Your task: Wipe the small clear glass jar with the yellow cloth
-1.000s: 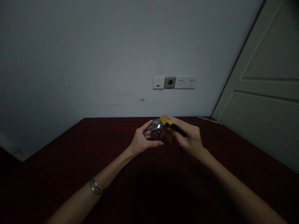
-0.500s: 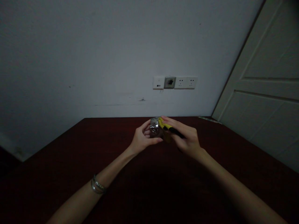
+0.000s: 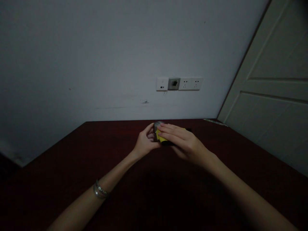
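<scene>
Our left grip point(image 3: 145, 141) clenches a shiny jar point(image 3: 157, 127), and our right grip point(image 3: 185, 142) is closed over a yellow-and-black marker point(image 3: 161, 137) pressed against the jar, both over the counter point(image 3: 72, 179). Beyond the counter's far edge is a socket strip point(image 3: 179, 84); at its right corner, a door point(image 3: 264, 80).

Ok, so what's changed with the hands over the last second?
The right hand has moved left and flattened, its fingers now lying across the yellow-and-black item and hiding most of it. The left hand still holds the shiny object. The wall socket panel and dark red table look unchanged.
</scene>
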`<state>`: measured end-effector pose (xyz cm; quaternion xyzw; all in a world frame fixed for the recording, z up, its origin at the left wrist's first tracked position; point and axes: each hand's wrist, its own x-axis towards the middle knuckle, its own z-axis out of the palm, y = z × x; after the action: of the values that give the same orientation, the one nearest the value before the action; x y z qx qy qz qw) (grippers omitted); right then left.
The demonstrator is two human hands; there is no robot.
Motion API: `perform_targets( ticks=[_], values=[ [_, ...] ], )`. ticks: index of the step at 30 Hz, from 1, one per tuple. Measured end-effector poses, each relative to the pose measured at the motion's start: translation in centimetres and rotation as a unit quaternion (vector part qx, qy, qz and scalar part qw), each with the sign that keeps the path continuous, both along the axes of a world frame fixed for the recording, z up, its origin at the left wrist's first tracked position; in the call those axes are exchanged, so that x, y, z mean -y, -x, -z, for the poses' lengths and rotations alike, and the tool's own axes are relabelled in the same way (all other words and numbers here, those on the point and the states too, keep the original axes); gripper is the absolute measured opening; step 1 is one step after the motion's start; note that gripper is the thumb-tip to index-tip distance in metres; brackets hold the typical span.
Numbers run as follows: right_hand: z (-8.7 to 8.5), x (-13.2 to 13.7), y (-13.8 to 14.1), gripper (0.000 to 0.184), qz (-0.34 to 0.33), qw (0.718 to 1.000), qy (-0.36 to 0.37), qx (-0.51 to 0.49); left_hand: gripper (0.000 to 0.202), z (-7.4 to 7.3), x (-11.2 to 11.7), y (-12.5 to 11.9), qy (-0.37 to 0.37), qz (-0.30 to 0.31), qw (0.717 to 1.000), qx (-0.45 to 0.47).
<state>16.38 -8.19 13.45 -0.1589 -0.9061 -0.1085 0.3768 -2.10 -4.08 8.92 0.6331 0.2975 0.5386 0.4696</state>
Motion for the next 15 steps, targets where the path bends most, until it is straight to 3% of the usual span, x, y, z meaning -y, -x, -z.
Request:
perform_targets(
  ticks=[8, 15],
  values=[
    [-0.3, 0.0, -0.1, 0.049, 0.077, 0.997, -0.010, -0.005, 0.087, 0.4, 0.5, -0.1, -0.066, -0.032, 0.994, -0.080],
    [-0.3, 0.7, 0.8, 0.042, 0.046, 0.992, -0.083, 0.081, 0.062, -0.1, 0.6, 0.0, -0.114, -0.024, 0.988, -0.101]
  ],
)
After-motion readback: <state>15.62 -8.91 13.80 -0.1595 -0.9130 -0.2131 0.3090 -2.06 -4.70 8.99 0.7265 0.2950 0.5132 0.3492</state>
